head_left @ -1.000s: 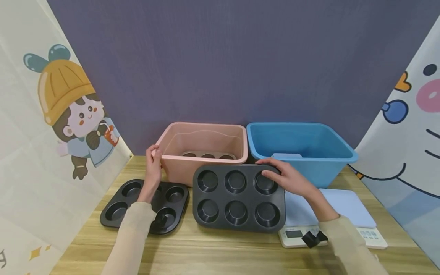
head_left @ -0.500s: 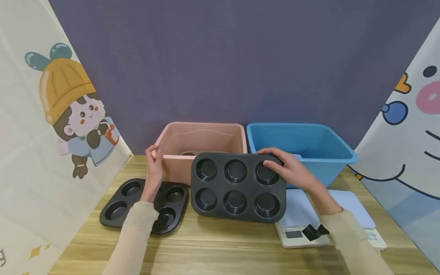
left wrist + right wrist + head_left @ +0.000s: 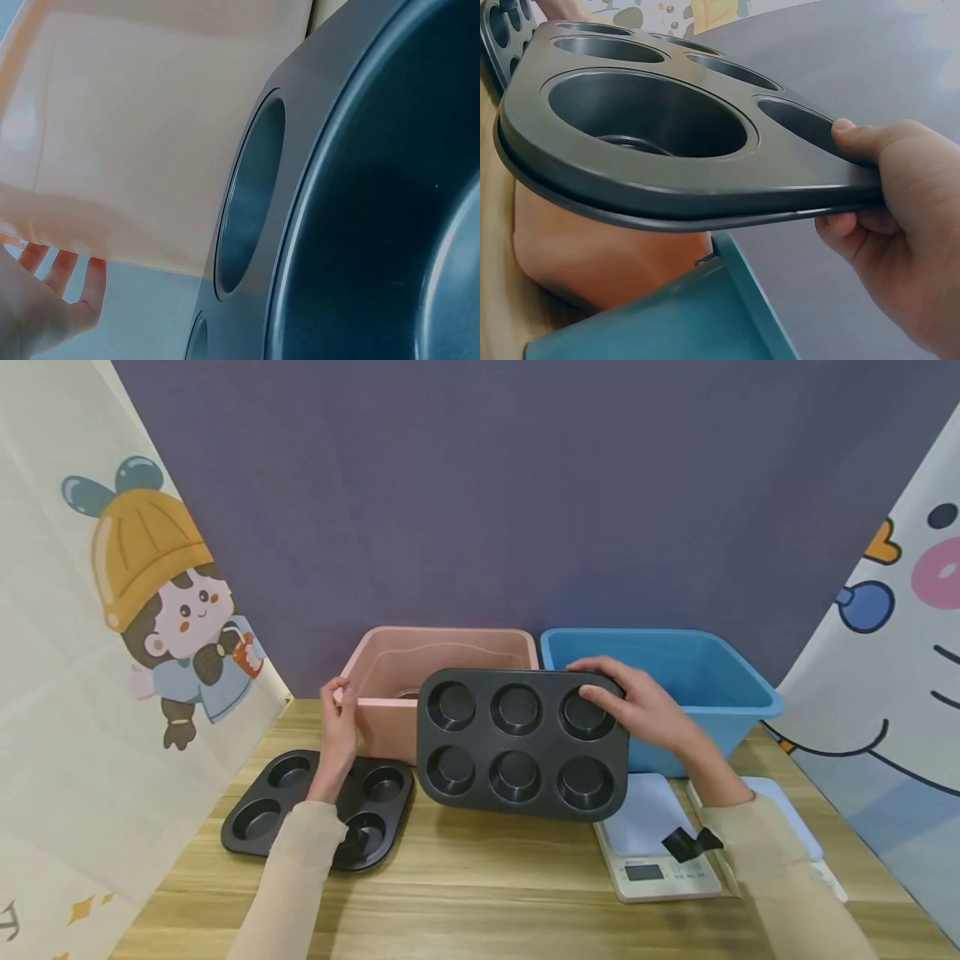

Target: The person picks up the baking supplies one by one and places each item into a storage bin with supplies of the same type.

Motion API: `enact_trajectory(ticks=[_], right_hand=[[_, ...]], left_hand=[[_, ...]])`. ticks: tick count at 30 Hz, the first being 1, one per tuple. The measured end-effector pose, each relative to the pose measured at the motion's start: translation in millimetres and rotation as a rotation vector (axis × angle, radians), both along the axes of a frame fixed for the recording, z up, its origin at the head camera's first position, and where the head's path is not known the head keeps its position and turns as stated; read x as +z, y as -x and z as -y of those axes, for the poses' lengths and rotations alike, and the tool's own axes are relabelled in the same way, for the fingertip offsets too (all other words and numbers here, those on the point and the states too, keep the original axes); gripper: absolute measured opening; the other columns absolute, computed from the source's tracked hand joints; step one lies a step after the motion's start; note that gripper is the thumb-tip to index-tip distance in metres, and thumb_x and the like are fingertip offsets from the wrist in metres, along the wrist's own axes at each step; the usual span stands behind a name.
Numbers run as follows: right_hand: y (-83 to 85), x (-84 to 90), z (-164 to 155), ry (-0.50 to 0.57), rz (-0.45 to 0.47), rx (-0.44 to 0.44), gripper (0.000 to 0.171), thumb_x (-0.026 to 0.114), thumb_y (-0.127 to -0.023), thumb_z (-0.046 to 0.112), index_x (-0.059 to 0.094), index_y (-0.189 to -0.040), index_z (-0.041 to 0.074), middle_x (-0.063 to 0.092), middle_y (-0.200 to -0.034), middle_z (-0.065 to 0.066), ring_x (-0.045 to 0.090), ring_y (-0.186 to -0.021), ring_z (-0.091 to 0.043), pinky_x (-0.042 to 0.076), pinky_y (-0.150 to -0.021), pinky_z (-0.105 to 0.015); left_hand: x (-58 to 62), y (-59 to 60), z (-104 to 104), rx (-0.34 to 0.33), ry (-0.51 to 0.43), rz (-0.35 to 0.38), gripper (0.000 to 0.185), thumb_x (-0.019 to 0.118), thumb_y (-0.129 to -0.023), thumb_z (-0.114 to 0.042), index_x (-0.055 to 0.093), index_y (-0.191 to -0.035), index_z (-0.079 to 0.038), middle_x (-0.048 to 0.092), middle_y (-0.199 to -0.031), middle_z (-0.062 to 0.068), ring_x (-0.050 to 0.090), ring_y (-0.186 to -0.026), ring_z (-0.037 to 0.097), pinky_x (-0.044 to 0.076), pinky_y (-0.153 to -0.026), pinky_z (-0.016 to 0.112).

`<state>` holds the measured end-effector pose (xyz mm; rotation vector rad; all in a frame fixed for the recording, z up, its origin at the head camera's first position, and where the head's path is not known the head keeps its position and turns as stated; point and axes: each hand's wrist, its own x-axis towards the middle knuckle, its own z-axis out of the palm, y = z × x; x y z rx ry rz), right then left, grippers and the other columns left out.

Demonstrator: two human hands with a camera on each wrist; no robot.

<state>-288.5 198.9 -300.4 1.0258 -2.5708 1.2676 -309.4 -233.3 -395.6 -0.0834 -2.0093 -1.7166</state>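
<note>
The person's right hand [image 3: 637,702] pinches a black muffin tray [image 3: 517,743] by its upper right corner, the thumb laid over the top face beside a corner cup and the fingers tucked behind the edge. The tray is up off the wooden table [image 3: 465,893], tilted so that its 6 round cups face the person. It stands before the pink bin [image 3: 386,727], hiding much of that bin's front wall and opening, and its right end overlaps the near left corner of the blue bin [image 3: 727,727]. The left hand [image 3: 339,718] grips the pink bin's rim at the front left corner, fingers hooked over the edge. Below that arm a 2nd tray [image 3: 270,793], black too, lies flat on the table, its middle covered by the wrist and sleeve. Over on the right I see 2 pale scales: the left scale [image 3: 652,818], with a small grey display, sits in front of the blue bin, and the right scale [image 3: 783,810] is partly hidden by the right sleeve [image 3: 772,860]. A dark purplish backdrop [image 3: 480,510] rises behind the bins.
</note>
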Motion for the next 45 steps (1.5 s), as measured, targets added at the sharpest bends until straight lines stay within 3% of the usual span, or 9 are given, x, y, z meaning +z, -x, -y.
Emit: enact_trajectory(ticks=[11,15,24,31,39,45], right_hand=[[6.7,16.0,5.9,0.042,-0.065,-0.011,0.037,0.053,-0.103,0.019,0.052,-0.140,0.019,0.069,-0.097,-0.010,0.071,-0.068,-0.017,0.057,-0.063,-0.031],[9.8,23.0,8.8,0.044,-0.086,-0.034,0.037,0.053,-0.103,0.020,0.052,-0.140,0.019,0.067,-0.102,-0.011,0.071,-0.071,-0.016,0.057,-0.064,-0.030],[22.8,36.3,15.6,0.056,-0.162,-0.030,0.039,0.054,-0.102,0.018,0.051,-0.141,0.018,0.068,-0.099,-0.012,0.071,-0.068,-0.015,0.057,-0.062,-0.028],[32.9,46.9,21.6,0.060,-0.235,-0.039,0.040,0.056,-0.101,0.017,0.052,-0.141,0.018,0.067,-0.101,-0.012,0.071,-0.070,-0.018,0.056,-0.064,-0.025],[40.7,57.3,29.5,0.070,-0.254,-0.054,0.039,0.056,-0.101,0.021,0.053,-0.141,0.022,0.065,-0.105,-0.011,0.070,-0.072,-0.012,0.056,-0.066,-0.024],[50.1,62.7,39.6,0.069,-0.283,-0.050,0.040,0.057,-0.101,0.021,0.052,-0.141,0.021,0.065,-0.109,-0.010,0.070,-0.078,-0.019,0.056,-0.069,-0.025]], left_hand=[[-1.9,1.6,-0.8,0.005,-0.017,-0.021,0.040,0.041,-0.106,-0.015,0.031,-0.139,0.005,0.036,-0.143,0.027,0.040,-0.131,0.030,0.028,-0.112,0.041],[-2.9,3.2,0.2,0.004,-0.013,-0.013,0.040,0.040,-0.106,-0.014,0.029,-0.140,0.004,0.035,-0.144,0.026,0.039,-0.132,0.031,0.028,-0.112,0.044],[-27.4,26.5,9.6,0.033,-0.017,-0.051,0.040,0.041,-0.107,-0.025,0.032,-0.139,-0.003,0.037,-0.143,0.020,0.040,-0.132,0.028,0.026,-0.115,0.045],[-0.2,0.3,-0.5,-0.017,-0.019,0.007,0.039,0.040,-0.107,-0.016,0.030,-0.140,0.001,0.033,-0.146,0.027,0.036,-0.135,0.036,0.024,-0.117,0.052],[-1.3,0.9,-0.4,-0.018,-0.016,0.003,0.040,0.040,-0.107,-0.019,0.029,-0.141,0.000,0.032,-0.146,0.025,0.036,-0.134,0.036,0.025,-0.117,0.054],[-2.5,0.9,-0.1,-0.013,-0.006,0.004,0.040,0.039,-0.107,-0.019,0.029,-0.141,-0.001,0.032,-0.147,0.026,0.037,-0.135,0.037,0.025,-0.117,0.053]])
